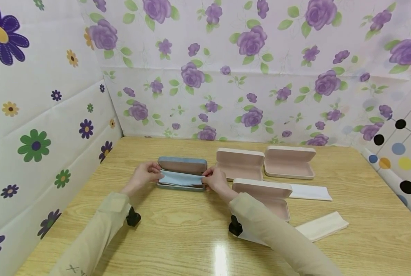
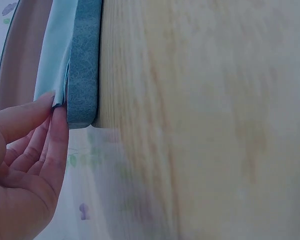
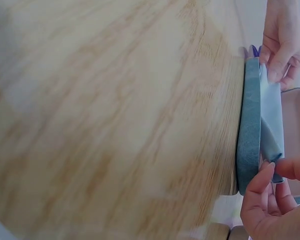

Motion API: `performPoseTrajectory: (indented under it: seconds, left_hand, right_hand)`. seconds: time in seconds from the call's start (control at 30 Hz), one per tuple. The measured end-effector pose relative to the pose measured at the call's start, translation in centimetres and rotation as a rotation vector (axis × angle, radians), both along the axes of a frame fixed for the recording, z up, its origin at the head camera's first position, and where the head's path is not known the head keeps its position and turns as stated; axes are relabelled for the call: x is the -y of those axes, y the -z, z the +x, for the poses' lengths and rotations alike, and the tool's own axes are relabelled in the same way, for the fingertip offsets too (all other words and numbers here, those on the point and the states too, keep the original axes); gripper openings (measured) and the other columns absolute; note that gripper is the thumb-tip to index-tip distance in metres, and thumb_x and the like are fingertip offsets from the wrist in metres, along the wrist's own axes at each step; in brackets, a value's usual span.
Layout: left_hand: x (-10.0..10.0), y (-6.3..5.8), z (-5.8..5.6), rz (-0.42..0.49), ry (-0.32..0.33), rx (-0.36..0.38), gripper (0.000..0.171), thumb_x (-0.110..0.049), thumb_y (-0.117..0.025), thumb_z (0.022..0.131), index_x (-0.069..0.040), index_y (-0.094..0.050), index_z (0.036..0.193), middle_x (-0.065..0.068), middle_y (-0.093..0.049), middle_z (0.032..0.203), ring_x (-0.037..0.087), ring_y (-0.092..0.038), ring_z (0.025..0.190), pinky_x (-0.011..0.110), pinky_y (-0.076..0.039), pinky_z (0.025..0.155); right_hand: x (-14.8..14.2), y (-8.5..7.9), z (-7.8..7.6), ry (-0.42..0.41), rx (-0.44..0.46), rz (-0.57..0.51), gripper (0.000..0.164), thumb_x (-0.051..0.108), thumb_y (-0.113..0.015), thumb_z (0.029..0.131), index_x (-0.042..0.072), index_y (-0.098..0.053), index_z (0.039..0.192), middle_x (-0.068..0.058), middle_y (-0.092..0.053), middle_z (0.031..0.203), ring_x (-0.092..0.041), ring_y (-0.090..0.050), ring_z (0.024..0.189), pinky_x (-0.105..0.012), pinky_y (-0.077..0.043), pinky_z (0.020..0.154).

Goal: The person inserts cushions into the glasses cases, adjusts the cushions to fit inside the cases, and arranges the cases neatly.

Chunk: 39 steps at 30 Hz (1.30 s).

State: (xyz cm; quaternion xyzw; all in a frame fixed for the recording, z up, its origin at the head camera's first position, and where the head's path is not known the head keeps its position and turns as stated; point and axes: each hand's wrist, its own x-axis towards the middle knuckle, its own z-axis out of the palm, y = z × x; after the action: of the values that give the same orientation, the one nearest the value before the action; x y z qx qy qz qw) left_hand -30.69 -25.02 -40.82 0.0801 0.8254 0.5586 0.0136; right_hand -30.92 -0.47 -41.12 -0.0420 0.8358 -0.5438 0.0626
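A folded light-blue cloth [image 1: 181, 178] lies along the opening of a blue glasses case [image 1: 180, 188], whose lid stands raised behind it. My left hand [image 1: 146, 174] pinches the cloth's left end between thumb and fingers; the left wrist view shows this pinch beside the blue case wall [image 2: 84, 65]. At the other end, my right hand [image 1: 216, 179] pinches the cloth's right corner. In the right wrist view the cloth [image 3: 272, 115] is stretched between both hands, just over the case's edge. How deep its underside sits in the case is hidden.
To the right stand several opened white glasses cases with pink linings, among them one at the back [image 1: 289, 168] and one near my right forearm [image 1: 270, 203]. A white folded cloth [image 1: 308, 192] and a cream folded cloth [image 1: 324, 227] lie on the wooden table [image 1: 171, 230].
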Motion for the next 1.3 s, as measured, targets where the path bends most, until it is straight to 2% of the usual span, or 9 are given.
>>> performPoseTrajectory:
  seconds: [0.07,0.17,0.33,0.43,0.67,0.73,0.9,1.13,1.3]
  left_hand:
    - [0.0,-0.1,0.1,-0.007,-0.016,0.009,0.031,-0.004,-0.057,0.061,0.007,-0.042,0.085,0.018,-0.045,0.073,0.026,-0.047,0.06,0.032,-0.039,0.051]
    - [0.2,0.3,-0.1,-0.034,-0.007,-0.022,0.031,-0.007,-0.058,0.062,0.007,-0.042,0.085,0.017,-0.046,0.073,0.024,-0.048,0.058,0.033,-0.039,0.05]
    - [1.1,2.1,-1.1,-0.028,0.019,-0.065,0.031,-0.014,-0.058,0.061,0.002,-0.044,0.083,0.013,-0.046,0.071,0.02,-0.048,0.057,0.029,-0.04,0.048]
    - [1.4,2.5,-1.3,-0.043,0.008,-0.051,0.032,-0.019,-0.059,0.06,-0.001,-0.044,0.083,0.011,-0.046,0.071,0.018,-0.048,0.057,0.027,-0.04,0.048]
    - [0.2,0.1,0.0,-0.026,-0.018,-0.044,0.029,-0.006,-0.059,0.06,0.006,-0.044,0.082,0.017,-0.046,0.073,0.024,-0.047,0.059,0.031,-0.04,0.05]
    - [0.1,-0.1,0.1,-0.025,-0.021,-0.034,0.028,-0.004,-0.058,0.06,0.006,-0.044,0.082,0.017,-0.046,0.074,0.023,-0.046,0.06,0.032,-0.039,0.05]
    - [0.2,-0.2,0.0,-0.035,-0.028,-0.03,0.024,0.0,-0.057,0.061,0.007,-0.045,0.082,0.017,-0.046,0.073,0.022,-0.046,0.062,0.031,-0.039,0.051]
    - [0.2,0.0,-0.2,-0.049,-0.064,-0.026,0.021,-0.004,-0.057,0.062,0.003,-0.047,0.079,0.015,-0.047,0.071,0.021,-0.046,0.06,0.03,-0.04,0.05]
    - [0.6,0.0,-0.1,-0.08,-0.099,-0.058,0.024,-0.009,-0.058,0.061,0.001,-0.048,0.08,0.012,-0.047,0.073,0.02,-0.046,0.061,0.03,-0.04,0.049]
  right_hand:
    - [0.0,-0.1,0.0,-0.01,-0.01,0.016,0.011,0.003,-0.055,0.06,0.004,-0.049,0.07,-0.006,-0.047,0.058,-0.024,-0.048,0.048,-0.032,-0.039,0.042]
    - [0.1,-0.1,0.0,-0.014,-0.021,0.038,0.011,0.003,-0.056,0.059,0.004,-0.05,0.069,-0.006,-0.047,0.057,-0.025,-0.047,0.047,-0.031,-0.039,0.041]
    - [0.2,-0.1,0.0,-0.009,-0.021,0.042,0.012,0.003,-0.056,0.059,0.003,-0.05,0.069,-0.005,-0.047,0.057,-0.026,-0.047,0.047,-0.032,-0.039,0.041]
    - [0.2,-0.1,0.0,-0.022,-0.033,0.037,0.013,0.003,-0.056,0.058,0.003,-0.05,0.07,-0.005,-0.047,0.058,-0.025,-0.047,0.046,-0.031,-0.039,0.04]
    - [0.0,-0.2,0.0,-0.023,-0.085,0.07,0.017,0.002,-0.056,0.056,0.001,-0.05,0.072,-0.006,-0.046,0.059,-0.021,-0.045,0.043,-0.023,-0.037,0.034]
    - [0.0,-0.2,0.0,-0.023,-0.089,0.07,0.017,0.002,-0.057,0.057,0.001,-0.05,0.072,-0.007,-0.046,0.06,-0.022,-0.045,0.043,-0.024,-0.037,0.035]
    - [0.0,-0.2,0.0,-0.027,-0.086,0.061,0.017,0.002,-0.057,0.058,0.001,-0.051,0.073,-0.008,-0.046,0.062,-0.02,-0.044,0.042,-0.028,-0.038,0.038]
    - [0.0,-0.1,0.0,-0.016,-0.103,0.084,0.014,0.003,-0.056,0.06,0.003,-0.054,0.074,-0.006,-0.046,0.063,-0.016,-0.044,0.044,-0.022,-0.037,0.035]
    - [-0.1,-0.2,0.1,0.002,-0.049,-0.003,0.016,0.003,-0.054,0.063,0.002,-0.052,0.078,-0.007,-0.047,0.068,-0.02,-0.047,0.053,-0.028,-0.04,0.043]
